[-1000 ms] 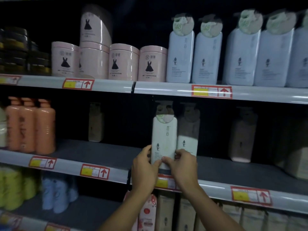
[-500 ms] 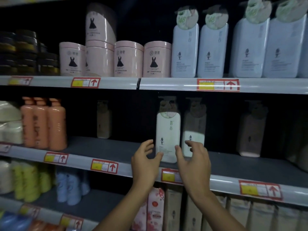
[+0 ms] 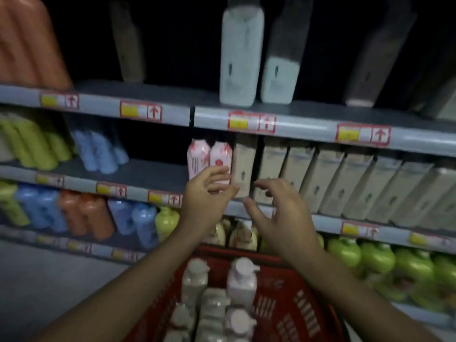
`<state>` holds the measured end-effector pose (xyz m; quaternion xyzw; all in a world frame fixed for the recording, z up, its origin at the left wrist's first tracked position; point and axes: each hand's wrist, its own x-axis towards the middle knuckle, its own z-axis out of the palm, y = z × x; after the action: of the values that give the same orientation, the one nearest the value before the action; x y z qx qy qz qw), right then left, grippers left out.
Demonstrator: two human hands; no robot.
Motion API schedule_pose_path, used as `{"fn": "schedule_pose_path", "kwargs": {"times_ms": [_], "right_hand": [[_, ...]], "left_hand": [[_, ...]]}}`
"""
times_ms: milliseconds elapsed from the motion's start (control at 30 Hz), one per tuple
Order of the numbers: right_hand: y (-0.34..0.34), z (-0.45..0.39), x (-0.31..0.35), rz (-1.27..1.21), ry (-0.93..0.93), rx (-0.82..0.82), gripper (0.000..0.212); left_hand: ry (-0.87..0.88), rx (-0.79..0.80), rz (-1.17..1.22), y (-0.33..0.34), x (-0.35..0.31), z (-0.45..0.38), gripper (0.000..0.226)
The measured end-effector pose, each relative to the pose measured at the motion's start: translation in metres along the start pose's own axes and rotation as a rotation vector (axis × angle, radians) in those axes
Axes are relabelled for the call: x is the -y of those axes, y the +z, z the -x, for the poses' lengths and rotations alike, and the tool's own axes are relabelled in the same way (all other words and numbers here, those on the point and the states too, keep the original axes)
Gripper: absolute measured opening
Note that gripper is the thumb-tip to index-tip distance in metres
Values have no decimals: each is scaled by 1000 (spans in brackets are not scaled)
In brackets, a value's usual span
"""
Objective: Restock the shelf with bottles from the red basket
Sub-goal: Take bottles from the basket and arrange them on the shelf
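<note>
A pale white bottle [image 3: 239, 58] stands upright near the front of the grey shelf [image 3: 158, 95], beside a darker bottle [image 3: 281, 72]. Both of my hands hang in the air below that shelf, apart from the bottle and holding nothing. My left hand [image 3: 204, 203] has its fingers spread loosely. My right hand [image 3: 278, 215] is spread too, fingers slightly bent. Under my forearms sits the red basket [image 3: 291, 307] with several pale pump bottles [image 3: 240, 280] standing in it.
Orange bottles [image 3: 29, 45] fill the shelf's left end. The shelf below holds pink cartons [image 3: 209, 156] and a row of beige boxes [image 3: 345, 183]. Lower shelves carry green, blue and orange bottles. Grey floor shows at the lower left.
Both hands have let go of the white bottle and dropped below its shelf. My view has tilted down, bringing the red basket into sight.
</note>
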<state>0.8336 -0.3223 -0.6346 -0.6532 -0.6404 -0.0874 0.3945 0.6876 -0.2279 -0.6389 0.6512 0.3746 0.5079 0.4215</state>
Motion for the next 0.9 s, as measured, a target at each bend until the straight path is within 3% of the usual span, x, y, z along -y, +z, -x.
{"fn": "schedule_pose_path", "kwargs": {"times_ms": [333, 467, 567, 767, 900], "right_hand": [[68, 94, -96, 79, 261, 294, 36], [114, 115, -116, -15, 351, 468, 52], [139, 128, -120, -124, 301, 572, 69], [155, 134, -118, -119, 315, 414, 57], [152, 132, -122, -97, 359, 396, 53]], "left_hand": [[-331, 85, -251, 1, 123, 77, 41], [-394, 224, -331, 11, 143, 76, 46], [-429, 332, -406, 16, 161, 78, 46], [-368, 463, -486, 28, 177, 92, 37], [-296, 592, -513, 32, 178, 101, 58]]}}
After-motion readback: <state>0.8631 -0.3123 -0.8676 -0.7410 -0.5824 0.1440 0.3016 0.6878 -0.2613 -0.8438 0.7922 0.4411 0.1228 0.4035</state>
